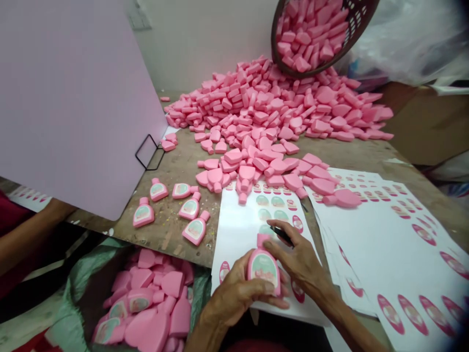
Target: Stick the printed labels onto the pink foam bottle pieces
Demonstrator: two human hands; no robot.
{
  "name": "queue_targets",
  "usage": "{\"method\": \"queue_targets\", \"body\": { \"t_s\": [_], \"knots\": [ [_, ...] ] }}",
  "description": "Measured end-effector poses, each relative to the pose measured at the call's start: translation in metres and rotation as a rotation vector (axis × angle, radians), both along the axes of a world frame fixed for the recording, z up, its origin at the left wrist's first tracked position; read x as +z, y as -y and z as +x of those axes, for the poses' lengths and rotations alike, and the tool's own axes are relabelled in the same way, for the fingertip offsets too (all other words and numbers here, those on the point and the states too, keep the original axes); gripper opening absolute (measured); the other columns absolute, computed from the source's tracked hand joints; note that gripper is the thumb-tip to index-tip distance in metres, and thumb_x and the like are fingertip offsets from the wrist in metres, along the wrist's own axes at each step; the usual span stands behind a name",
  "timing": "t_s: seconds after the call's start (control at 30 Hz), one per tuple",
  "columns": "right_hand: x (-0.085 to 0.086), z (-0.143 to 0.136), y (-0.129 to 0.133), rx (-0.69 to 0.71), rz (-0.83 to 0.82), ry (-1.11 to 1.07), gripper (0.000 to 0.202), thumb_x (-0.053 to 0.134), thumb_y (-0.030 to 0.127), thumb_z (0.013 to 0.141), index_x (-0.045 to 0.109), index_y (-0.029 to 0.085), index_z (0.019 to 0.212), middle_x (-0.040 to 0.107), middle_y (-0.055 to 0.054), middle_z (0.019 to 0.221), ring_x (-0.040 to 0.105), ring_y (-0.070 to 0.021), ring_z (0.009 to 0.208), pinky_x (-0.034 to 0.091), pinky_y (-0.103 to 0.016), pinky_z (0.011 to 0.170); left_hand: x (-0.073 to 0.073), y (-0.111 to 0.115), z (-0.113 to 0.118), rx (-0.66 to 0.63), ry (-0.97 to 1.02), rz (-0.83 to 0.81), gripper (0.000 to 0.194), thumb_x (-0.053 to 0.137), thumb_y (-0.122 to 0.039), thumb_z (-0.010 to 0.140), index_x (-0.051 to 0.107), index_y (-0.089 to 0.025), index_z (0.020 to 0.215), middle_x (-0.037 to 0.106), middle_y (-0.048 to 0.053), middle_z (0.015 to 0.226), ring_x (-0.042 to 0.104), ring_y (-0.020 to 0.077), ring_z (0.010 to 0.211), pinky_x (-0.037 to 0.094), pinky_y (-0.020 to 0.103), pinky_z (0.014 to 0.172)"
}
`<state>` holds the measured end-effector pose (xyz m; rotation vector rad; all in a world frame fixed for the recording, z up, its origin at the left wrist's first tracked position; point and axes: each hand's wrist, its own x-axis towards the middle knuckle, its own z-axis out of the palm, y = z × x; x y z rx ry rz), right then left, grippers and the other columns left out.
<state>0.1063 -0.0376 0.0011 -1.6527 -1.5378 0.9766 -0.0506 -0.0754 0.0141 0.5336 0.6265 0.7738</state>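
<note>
A small pink bottle (263,264) with a pale green label on its front lies in my left hand (240,288), the thumb across its lower edge. Above it, my right hand (295,252) grips a slim black pointed tool (281,234) between the fingers; I cannot tell its exact kind. The right thumb rests at the bottle's shoulder, near the cap. Beneath both hands is a sticker sheet (238,230) with green oval and pink labels. Several labelled bottles (195,230) lie on the table to the left.
A big heap of unlabelled pink bottles (252,107) spreads under a tipped brown basket (357,24). More sticker sheets (351,244) are stacked right. A sack (75,293) of bottles stands below the table edge. A pale panel (80,98) blocks the left; another person's arm (32,234) shows beneath it.
</note>
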Motion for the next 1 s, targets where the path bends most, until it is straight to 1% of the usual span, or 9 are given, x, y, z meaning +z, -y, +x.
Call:
{"method": "queue_targets", "body": {
  "t_s": [0.07,0.17,0.23,0.3,0.43,0.57,0.73,0.87,1.0],
  "knots": [
    [0.001,0.012,-0.006,-0.001,-0.005,0.057,0.047,0.06,0.055,0.075,0.06,0.024,0.111,0.067,-0.006,0.106,0.064,-0.0221,0.095,0.052,-0.034,0.082,-0.001,-0.001,-0.01,0.054,-0.167,0.057,0.033,0.064,-0.033,0.076,0.055,-0.015,0.102,0.065,0.006,0.082,0.061,0.0153,0.062,0.051,0.029,0.06],
    [0.008,0.041,-0.017,-0.026,0.001,0.151,0.043,0.053,0.055,0.081,0.063,0.021,0.106,0.069,-0.004,0.085,0.064,-0.0187,0.073,0.051,-0.029,0.064,-0.009,-0.007,-0.033,0.282,-0.733,0.208,0.035,0.05,-0.05,0.084,0.055,-0.015,0.092,0.065,0.007,0.077,0.06,0.0175,0.06,0.05,0.031,0.06],
    [0.014,0.068,-0.026,-0.03,0.05,0.245,0.039,0.051,0.052,0.083,0.064,0.021,0.103,0.069,-0.003,0.082,0.063,-0.018,0.07,0.05,-0.028,0.062,-0.016,-0.014,-0.05,0.418,-1.107,0.337,0.036,0.048,-0.051,0.085,0.057,-0.017,0.092,0.065,0.009,0.085,0.062,0.0239,0.079,0.049,0.036,0.072],
    [0.018,0.1,-0.036,-0.069,0.132,0.424,0.033,0.051,0.047,0.085,0.064,0.021,0.101,0.07,-0.004,0.09,0.063,-0.0197,0.078,0.049,-0.031,0.068,-0.025,-0.024,-0.066,0.409,-1.384,0.468,0.035,0.046,-0.05,0.085,0.059,-0.02,0.096,0.065,0.009,0.093,0.06,0.0288,0.09,0.046,0.04,0.078],
    [0.015,0.158,-0.06,-0.076,0.282,0.951,0.03,0.052,0.027,0.083,0.063,0.018,0.109,0.069,-0.01,0.099,0.061,-0.0243,0.09,0.046,-0.035,0.074,-0.035,-0.05,-0.085,0.423,-1.653,0.719,0.037,0.042,-0.046,0.088,0.06,-0.02,0.106,0.062,0.011,0.108,0.056,0.0308,0.104,0.043,0.046,0.09],
    [0.008,0.177,-0.088,0.107,0.312,1.059,0.029,0.056,0.018,0.077,0.066,0.02,0.105,0.069,-0.008,0.085,0.059,-0.022,0.086,0.041,-0.032,0.073,-0.023,-0.062,-0.086,0.661,-1.838,0.899,0.04,0.047,-0.042,0.087,0.06,-0.013,0.111,0.054,0.016,0.115,0.047,0.0334,0.114,0.038,0.05,0.098],
    [0.022,0.158,-0.095,0.109,0.321,1.032,0.015,0.055,0.024,0.079,0.066,0.014,0.082,0.066,-0.013,0.077,0.058,-0.0254,0.078,0.038,-0.035,0.067,-0.001,-0.039,-0.051,0.763,-1.47,0.998,0.023,0.051,-0.029,0.088,0.061,-0.016,0.104,0.056,0.012,0.109,0.053,0.0264,0.108,0.044,0.041,0.094],
    [0.039,0.103,-0.058,0.007,0.191,0.421,0.028,0.06,0.045,0.079,0.063,0.019,0.088,0.067,-0.004,0.079,0.059,-0.0182,0.068,0.041,-0.028,0.059,0.007,-0.018,0.003,0.414,-1.022,0.77,0.026,0.061,-0.029,0.083,0.061,-0.019,0.107,0.058,0.011,0.116,0.055,0.0242,0.106,0.047,0.035,0.09],
    [0.032,0.039,-0.019,0.17,-0.023,-0.1,0.029,0.06,0.049,0.08,0.061,0.02,0.081,0.063,-0.001,0.072,0.057,-0.015,0.063,0.044,-0.026,0.054,0.007,-0.011,0.035,0.139,-0.645,0.501,0.039,0.06,-0.032,0.084,0.054,-0.019,0.12,0.063,0.008,0.11,0.059,0.0205,0.097,0.048,0.03,0.086]
  ]
}}
